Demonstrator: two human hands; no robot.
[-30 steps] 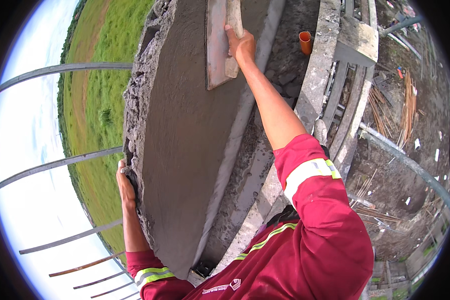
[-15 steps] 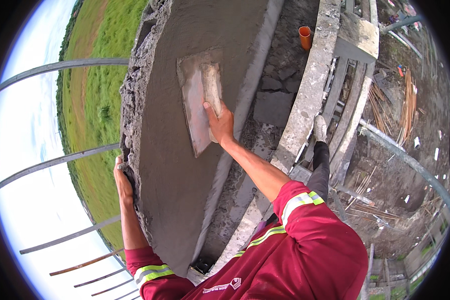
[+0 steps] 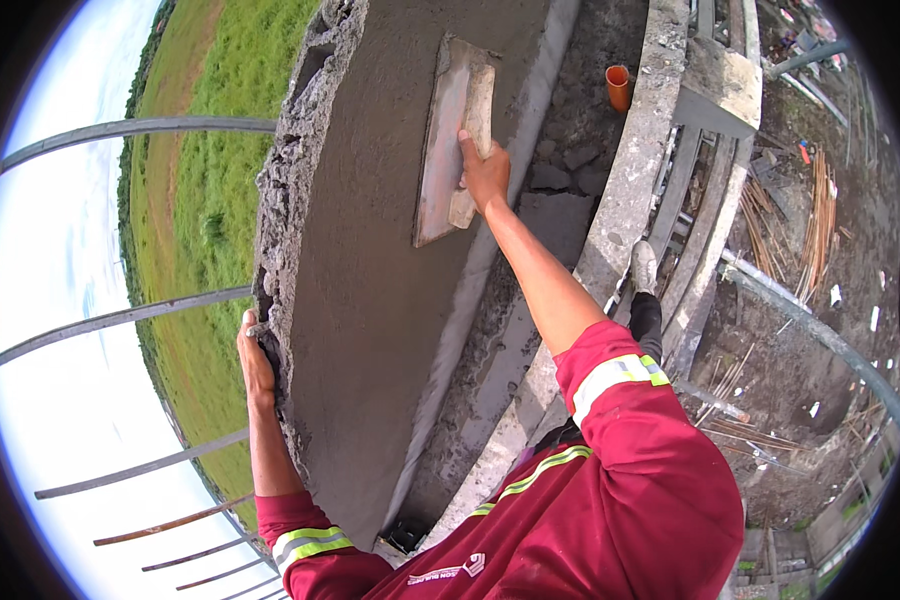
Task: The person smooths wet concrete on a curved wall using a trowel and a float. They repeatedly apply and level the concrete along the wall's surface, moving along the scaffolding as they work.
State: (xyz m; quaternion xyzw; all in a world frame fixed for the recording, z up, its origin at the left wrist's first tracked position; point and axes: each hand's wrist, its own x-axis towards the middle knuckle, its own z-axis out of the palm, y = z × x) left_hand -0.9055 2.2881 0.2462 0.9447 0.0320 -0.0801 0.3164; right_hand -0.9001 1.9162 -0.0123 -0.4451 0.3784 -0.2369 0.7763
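Note:
My right hand (image 3: 486, 176) is closed round the pale, worn handle of a plastering trowel (image 3: 438, 165). The trowel's long flat blade lies against the smooth grey mortar face of a wall (image 3: 360, 260), toward its far right side. At the wall's rough, broken left edge (image 3: 275, 215), my left hand (image 3: 257, 365) grips the edge, its fingers partly hidden. A dark patch shows between that hand and the wall; I cannot make out what it is.
An orange pipe (image 3: 618, 88) stands up from the rubble-strewn channel right of the wall. Beyond a concrete ledge (image 3: 625, 190), my shoe (image 3: 644, 266) rests by planks (image 3: 705, 200). Metal poles (image 3: 810, 325) cross the right side; bars (image 3: 120, 325) project left over grass.
My right hand has slid the trowel up and to the right across the mortar face. My left hand stays at the wall's edge while the view shifts slightly.

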